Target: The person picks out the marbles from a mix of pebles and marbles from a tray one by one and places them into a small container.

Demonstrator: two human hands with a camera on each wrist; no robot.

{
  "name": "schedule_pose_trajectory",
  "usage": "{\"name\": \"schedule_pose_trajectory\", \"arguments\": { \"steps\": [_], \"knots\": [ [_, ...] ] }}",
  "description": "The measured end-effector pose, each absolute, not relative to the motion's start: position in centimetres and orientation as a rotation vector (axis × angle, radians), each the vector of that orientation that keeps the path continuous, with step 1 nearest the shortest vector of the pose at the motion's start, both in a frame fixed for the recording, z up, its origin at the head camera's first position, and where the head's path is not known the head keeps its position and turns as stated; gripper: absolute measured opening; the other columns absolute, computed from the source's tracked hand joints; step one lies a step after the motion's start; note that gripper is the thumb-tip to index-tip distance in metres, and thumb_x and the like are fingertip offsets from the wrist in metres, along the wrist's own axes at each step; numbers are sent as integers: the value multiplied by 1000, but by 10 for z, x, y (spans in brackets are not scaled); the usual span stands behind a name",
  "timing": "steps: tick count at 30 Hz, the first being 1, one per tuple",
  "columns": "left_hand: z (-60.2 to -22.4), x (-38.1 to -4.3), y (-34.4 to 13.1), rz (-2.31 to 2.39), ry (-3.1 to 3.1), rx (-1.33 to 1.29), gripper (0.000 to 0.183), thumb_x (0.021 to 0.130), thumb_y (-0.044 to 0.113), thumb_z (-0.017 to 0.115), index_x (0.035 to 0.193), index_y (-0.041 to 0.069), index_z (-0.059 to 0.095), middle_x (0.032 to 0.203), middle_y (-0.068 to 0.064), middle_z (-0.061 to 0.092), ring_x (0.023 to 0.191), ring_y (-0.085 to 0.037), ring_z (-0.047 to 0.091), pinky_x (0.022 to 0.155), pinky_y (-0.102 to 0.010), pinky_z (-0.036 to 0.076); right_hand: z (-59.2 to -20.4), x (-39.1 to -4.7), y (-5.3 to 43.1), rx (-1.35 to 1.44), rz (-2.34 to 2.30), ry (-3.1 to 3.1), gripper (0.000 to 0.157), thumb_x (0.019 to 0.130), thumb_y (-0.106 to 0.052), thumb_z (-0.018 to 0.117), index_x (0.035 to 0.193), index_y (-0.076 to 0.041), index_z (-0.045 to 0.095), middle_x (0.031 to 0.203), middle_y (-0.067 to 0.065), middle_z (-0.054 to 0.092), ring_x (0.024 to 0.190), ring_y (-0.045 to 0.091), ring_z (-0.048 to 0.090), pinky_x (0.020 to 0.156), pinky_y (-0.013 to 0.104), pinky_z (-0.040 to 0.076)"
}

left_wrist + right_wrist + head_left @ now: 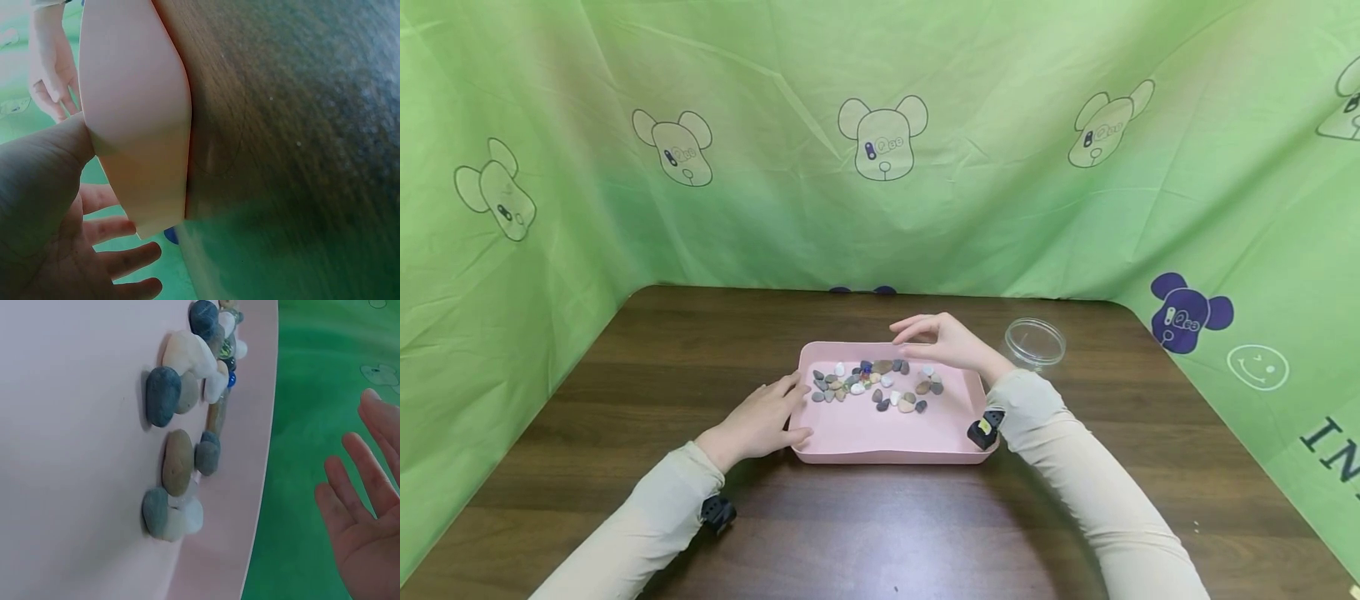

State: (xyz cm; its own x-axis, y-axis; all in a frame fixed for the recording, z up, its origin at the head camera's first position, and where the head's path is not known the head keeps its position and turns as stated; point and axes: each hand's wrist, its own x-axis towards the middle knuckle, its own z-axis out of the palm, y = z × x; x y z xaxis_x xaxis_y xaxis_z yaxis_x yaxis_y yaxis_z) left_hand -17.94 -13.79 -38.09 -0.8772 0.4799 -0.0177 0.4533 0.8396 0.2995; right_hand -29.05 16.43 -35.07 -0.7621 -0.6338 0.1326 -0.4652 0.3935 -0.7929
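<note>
A shallow pink tray lies on the table with smooth stones on its floor, white, grey and tan. Among the stones are a dark blue glass marble and a green-patterned marble. At the tray's left side my left hand rests with spread fingers over the rim. The left wrist view has its thumb and some fingers against the tray wall. Over the far rim, right of the middle, hovers my right hand. Its fingers are extended and apart, with nothing between them.
A round clear container stands behind the tray's right end, partly behind the right forearm. The dark wooden table reaches back to a green printed cloth, which hangs behind and at both sides.
</note>
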Motion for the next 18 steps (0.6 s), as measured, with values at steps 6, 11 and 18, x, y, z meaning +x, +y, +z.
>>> {"name": "schedule_pose_trajectory", "arguments": {
  "steps": [6,11,18],
  "knots": [
    [-381,-180,-137,439,2926,743,62,86,31,63,133,-5,46,146,-27,34,132,-41,38,106,-58,32,-357,-294,158,-1002,-1289,2418,22,82,-7,68,103,2,69,128,22,57,125,33,50,106,38,40],
    [-382,-181,-138,434,2932,746,61,85,31,64,132,-5,47,146,-27,35,132,-40,39,105,-59,33,-361,-295,152,-998,-1296,2362,24,82,-4,68,103,6,67,129,25,55,125,35,50,105,38,39],
    [-383,-181,-139,447,2933,755,62,86,31,63,133,-5,46,145,-27,35,132,-40,39,105,-59,32,-371,-298,147,-1009,-1270,2288,26,83,-4,67,105,9,66,132,24,53,127,35,48,107,34,37]
  ]
}}
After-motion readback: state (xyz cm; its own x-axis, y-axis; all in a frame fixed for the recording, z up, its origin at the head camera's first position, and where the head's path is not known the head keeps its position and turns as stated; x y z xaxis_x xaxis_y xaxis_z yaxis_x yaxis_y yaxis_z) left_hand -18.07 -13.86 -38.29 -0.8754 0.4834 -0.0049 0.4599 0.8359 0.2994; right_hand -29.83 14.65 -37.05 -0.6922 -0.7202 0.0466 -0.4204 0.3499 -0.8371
